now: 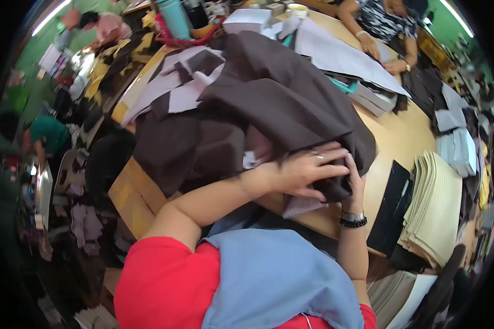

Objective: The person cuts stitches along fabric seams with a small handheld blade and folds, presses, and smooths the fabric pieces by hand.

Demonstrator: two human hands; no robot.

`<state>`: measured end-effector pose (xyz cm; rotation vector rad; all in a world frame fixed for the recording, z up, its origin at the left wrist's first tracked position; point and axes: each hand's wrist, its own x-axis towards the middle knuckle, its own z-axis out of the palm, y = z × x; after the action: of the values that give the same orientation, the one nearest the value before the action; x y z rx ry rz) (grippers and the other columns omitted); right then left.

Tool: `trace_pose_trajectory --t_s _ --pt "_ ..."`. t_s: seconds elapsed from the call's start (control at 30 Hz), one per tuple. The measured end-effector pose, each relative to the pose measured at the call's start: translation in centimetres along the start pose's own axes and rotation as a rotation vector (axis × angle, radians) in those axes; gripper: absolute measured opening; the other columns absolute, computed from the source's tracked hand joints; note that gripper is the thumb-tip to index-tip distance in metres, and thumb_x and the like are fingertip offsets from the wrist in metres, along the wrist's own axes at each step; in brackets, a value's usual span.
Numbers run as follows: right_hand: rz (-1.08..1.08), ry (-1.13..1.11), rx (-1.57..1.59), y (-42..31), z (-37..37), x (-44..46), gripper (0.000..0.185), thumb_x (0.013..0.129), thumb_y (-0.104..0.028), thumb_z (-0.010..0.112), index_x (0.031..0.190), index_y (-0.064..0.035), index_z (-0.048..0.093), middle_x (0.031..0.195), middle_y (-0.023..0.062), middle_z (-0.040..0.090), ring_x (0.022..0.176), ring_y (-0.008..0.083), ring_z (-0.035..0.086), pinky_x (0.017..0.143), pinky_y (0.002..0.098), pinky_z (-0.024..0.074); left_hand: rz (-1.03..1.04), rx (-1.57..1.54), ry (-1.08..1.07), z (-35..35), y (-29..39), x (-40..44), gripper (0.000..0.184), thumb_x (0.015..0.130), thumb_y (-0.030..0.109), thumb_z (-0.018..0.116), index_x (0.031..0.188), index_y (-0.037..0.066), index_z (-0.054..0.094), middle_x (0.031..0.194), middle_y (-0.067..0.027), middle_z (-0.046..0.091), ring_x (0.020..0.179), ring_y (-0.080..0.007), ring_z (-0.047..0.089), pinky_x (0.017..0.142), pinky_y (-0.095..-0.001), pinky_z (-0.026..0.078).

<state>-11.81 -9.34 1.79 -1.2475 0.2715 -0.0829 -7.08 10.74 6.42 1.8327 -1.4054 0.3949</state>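
Observation:
A large heap of dark brown fabric (280, 82) covers the middle of the table, folded and bulging. My left hand (313, 171) reaches across from the left and presses on a gathered bunch of it, fingers bent over the top. At the bunch's right side, my right hand (357, 183) grips it, its fingers partly hidden by the folds. Paler lilac-grey pieces (186, 96) lie in the heap's upper left. A small pale corner of material (302, 207) pokes out below my hands.
On the right lie a stack of cream textured sheets (433, 205) and a black strip (391, 205). A red basket (189, 39) with a turquoise bottle (174, 19) stands at the back. Across the table, another person's hands (381, 57) rest near a long pale sheet (346, 52).

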Motion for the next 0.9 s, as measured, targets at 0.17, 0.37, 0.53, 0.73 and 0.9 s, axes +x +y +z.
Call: trace_pose_trajectory --t_s 0.17,0.37,0.53,0.73,0.9 --pt "-0.120 0.261 -0.017 -0.4 -2.6 -2.4 0.056 0.096 -0.021 0.068 0.141 0.0031 0.045 0.139 0.0138 0.053 0.121 0.0242 0.055 0.105 0.0344 0.0427 -0.569 0.301 -0.480 -3.5 -4.4 -8.5 0.058 0.075 0.042 0.082 0.126 0.019 0.067 0.120 -0.0109 0.069 0.115 -0.0255 0.062 0.101 -0.0373 0.046" --pt "-0.190 0.340 0.060 -1.0 -3.9 -3.7 0.057 0.101 -0.031 0.059 0.146 -0.0030 0.038 0.135 0.0131 0.057 0.121 0.0240 0.057 0.099 0.0379 0.0499 -0.276 0.510 0.030 -5.7 -7.7 -6.8 0.052 0.066 0.034 0.086 0.113 0.018 0.071 0.131 -0.0052 0.063 0.124 -0.0308 0.057 0.105 -0.0442 0.041" --pt "0.310 -0.144 -0.185 -2.6 -6.6 -6.6 0.056 0.101 -0.043 0.055 0.134 0.0027 0.050 0.129 0.0126 0.059 0.104 0.0191 0.064 0.079 0.0349 0.0567 -0.358 0.444 0.092 -4.3 -5.5 -4.8 0.037 0.070 0.019 0.080 0.105 0.015 0.069 0.128 -0.0043 0.064 0.127 -0.0323 0.055 0.107 -0.0446 0.039" --pt "0.116 0.081 0.119 -2.2 -3.9 -7.9 0.039 0.102 -0.036 0.055 0.117 -0.0011 0.062 0.104 0.0030 0.069 0.093 0.0154 0.065 0.084 0.0339 0.0526 -0.436 -0.006 0.361 -3.0 -5.7 -3.9 0.020 0.080 0.005 0.069 0.100 0.007 0.065 0.115 -0.0067 0.069 0.123 -0.0285 0.060 0.104 -0.0420 0.043" --pt "0.177 -0.387 0.424 -1.2 -8.7 -7.1 0.033 0.099 -0.031 0.059 0.117 -0.0036 0.058 0.108 0.0064 0.067 0.096 0.0140 0.062 0.087 0.0313 0.0499 -0.403 0.080 0.470 -4.1 -4.0 -2.6 0.015 0.095 0.004 0.060 0.110 0.002 0.057 0.097 -0.0104 0.065 0.090 -0.0227 0.063 0.084 -0.0314 0.050"
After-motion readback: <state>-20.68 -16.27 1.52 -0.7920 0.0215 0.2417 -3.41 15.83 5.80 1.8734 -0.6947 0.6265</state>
